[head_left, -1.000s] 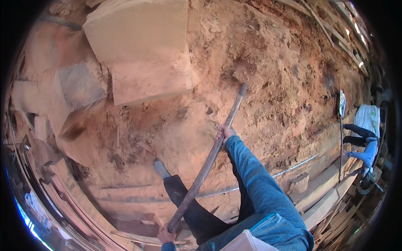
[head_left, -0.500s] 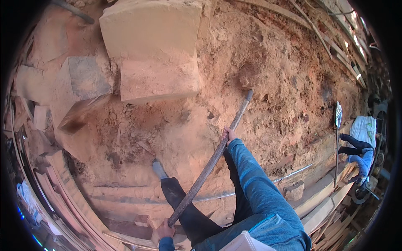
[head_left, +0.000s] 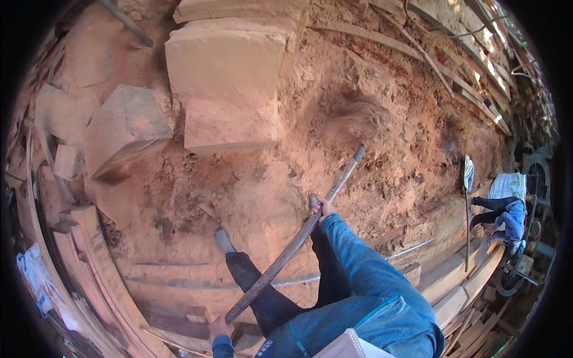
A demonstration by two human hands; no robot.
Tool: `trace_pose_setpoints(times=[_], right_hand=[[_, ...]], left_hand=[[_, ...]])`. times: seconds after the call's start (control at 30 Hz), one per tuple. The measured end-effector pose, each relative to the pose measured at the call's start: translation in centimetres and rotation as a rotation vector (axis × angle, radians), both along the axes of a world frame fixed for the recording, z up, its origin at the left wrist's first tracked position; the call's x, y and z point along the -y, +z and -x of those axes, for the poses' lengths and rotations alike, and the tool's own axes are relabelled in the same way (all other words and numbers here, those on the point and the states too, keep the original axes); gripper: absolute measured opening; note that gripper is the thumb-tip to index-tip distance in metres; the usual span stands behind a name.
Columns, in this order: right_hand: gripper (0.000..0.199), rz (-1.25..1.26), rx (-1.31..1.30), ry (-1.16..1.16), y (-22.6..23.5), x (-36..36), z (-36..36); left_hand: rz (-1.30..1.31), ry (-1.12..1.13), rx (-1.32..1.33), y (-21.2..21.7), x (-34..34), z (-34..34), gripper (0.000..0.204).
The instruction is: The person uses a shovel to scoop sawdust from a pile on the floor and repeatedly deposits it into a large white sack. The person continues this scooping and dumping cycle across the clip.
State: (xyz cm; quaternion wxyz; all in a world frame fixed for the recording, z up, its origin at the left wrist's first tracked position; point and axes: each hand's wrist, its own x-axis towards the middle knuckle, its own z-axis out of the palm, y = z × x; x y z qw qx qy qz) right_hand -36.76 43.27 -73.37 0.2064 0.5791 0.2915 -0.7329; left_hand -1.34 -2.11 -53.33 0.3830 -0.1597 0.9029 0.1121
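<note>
Ground: reddish-brown loose earth [head_left: 262, 173], dusty and uneven, with long sawn timber boards [head_left: 98, 274] stacked at the left edge. We list, upper left of centre, a large pale squared wooden block [head_left: 230, 62] and, further left, a smaller angular wooden block with a greyish face [head_left: 140, 113]. Principal item: one long, round, brown wooden pole with a darker far end [head_left: 286, 250], lying between the person's front and the soil ahead. We record its long axis as diagonal, from lower left near the body to upper right, the far end just beside a blurred mound of reddish soil [head_left: 357, 116]; whether the two touch, or whether a tool head sits there, we cannot tell. Both hands are closed round the pole: the left hand [head_left: 221, 328] at its near end, the right hand [head_left: 323, 207] well apart, further up the shaft. The right is thus the nearer to the far end and the mound, both of which lie ahead and to its right. At the right margin we note a bent-over co-worker in blue [head_left: 513, 221], a long-handled shovel with a pale blade [head_left: 468, 173] and a white sack [head_left: 506, 186].
</note>
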Motion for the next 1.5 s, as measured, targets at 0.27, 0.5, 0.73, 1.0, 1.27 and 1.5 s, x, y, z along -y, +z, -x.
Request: trace_pose_setpoints(times=[0.27, 0.5, 0.73, 1.0, 1.27, 1.5], right_hand=[[0.027, -0.025, 0.103, -0.006, 6.9, 3.9, -5.2], [0.026, -0.151, -0.011, 0.165, 10.6, 12.9, -7.2], [0.028, -0.103, -0.038, 0.296, 19.1, 28.5, -8.8], [0.026, 0.020, -0.118, 0.457, 28.4, 44.8, -10.5], [0.025, 0.044, -0.217, 0.738, 31.6, 61.1, -12.4], [0.026, 0.150, -0.175, 0.856, 35.3, 69.8, -18.2]], left_hand=[[0.110, 0.105, 0.036, 5.7, 4.2, -6.3, 0.036], [0.052, 0.169, -0.030, 4.9, 13.5, -13.1, 0.040], [0.082, 0.266, -0.237, 9.6, 25.5, -20.1, 0.035], [0.295, 0.310, -0.442, 21.8, 32.3, -29.3, 0.027], [0.425, 0.515, -0.392, 29.4, 36.2, -37.9, 0.025], [0.422, 0.683, -0.405, 30.2, 37.3, -46.7, 0.021]])
